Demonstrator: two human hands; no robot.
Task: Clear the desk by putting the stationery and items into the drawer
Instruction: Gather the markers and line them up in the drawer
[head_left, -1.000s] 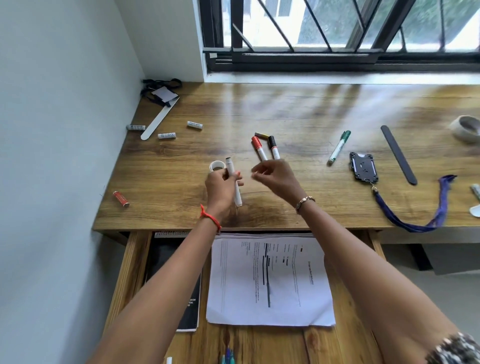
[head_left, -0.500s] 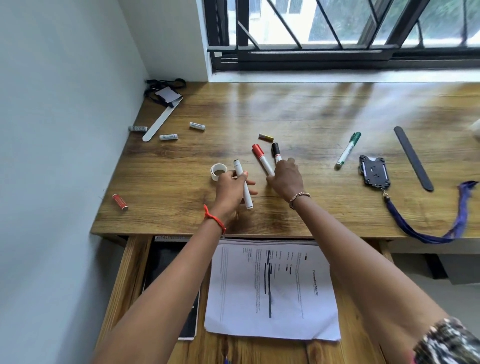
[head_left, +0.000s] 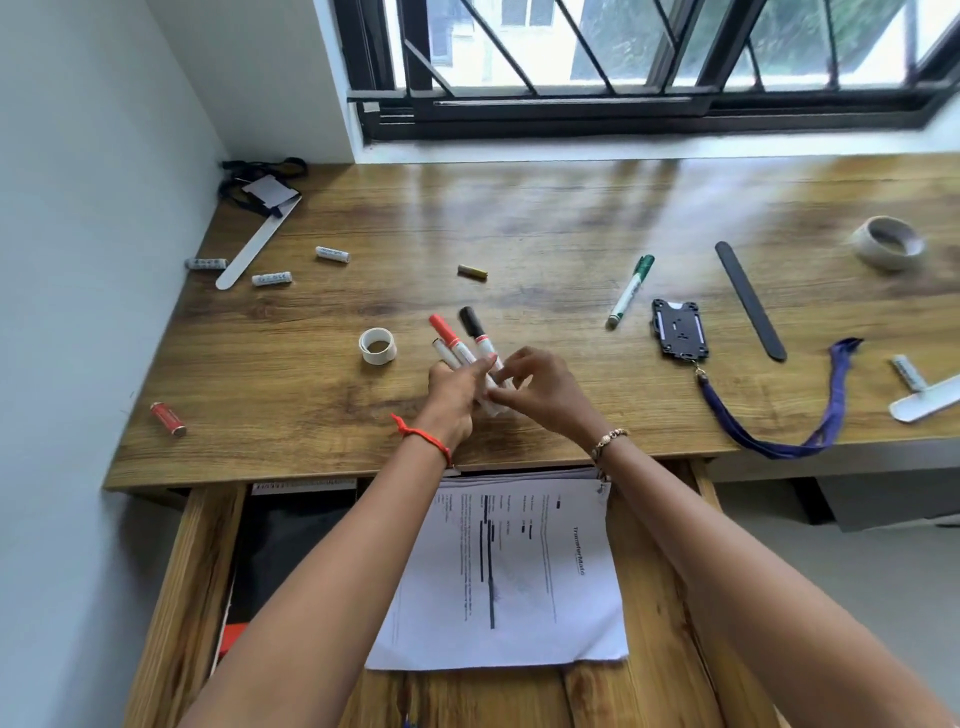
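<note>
I have the markers (head_left: 458, 347) bunched just above the desk (head_left: 519, 228) near its front edge: one red-capped, one black-capped, one plain white, caps pointing toward the window. My left hand (head_left: 451, 397) wraps the lower half of the bundle with curled fingers. My right hand (head_left: 543, 388) meets it from the side, thumb and fingertips pinching the lower ends.

I judge this to be the gathering step, squaring the markers into one grip before they go down. The next move calls for drawing the bundle back over the desk's front edge and lowering it into the open drawer (head_left: 200, 566) right below my forearms, without letting a marker slip out.

A printed sheet (head_left: 514, 582) covers the drawer's middle, a dark item (head_left: 291, 551) lies to its left, and there is bare wood to its right. The small tape roll (head_left: 377, 345) sits just beside the bundle on the left, so I should lift before pulling back. The green marker (head_left: 630, 291) and card holder (head_left: 679, 329) lie well apart to the right, out of the path.
</note>
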